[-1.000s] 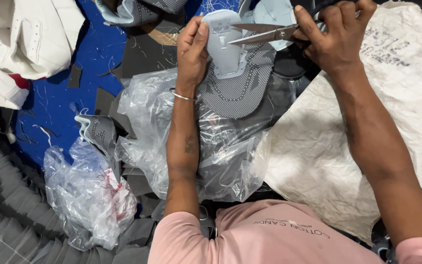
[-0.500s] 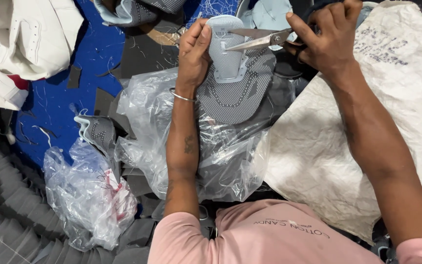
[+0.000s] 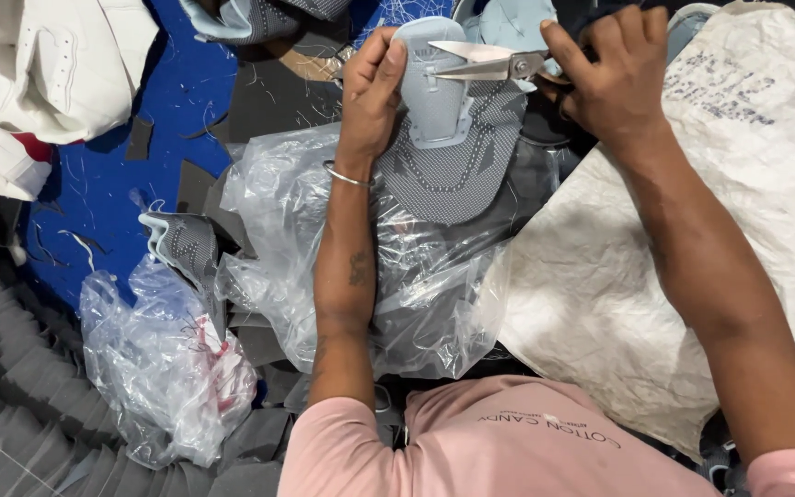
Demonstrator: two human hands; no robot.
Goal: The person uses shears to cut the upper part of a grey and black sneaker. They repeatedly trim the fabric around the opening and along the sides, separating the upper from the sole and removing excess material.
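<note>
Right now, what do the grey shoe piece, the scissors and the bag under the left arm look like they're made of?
The grey shoe piece looks like knitted or mesh fabric, matte, with a dotted weave and a smoother pale tongue panel. The scissors look like bare metal: the blades are shiny and reflect light. The bag looks like thin clear plastic film, crinkled and glossy, with things showing through it.

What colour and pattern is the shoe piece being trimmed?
Grey dotted mesh shoe upper with a pale blue-grey tongue, seen in the head view.
</note>
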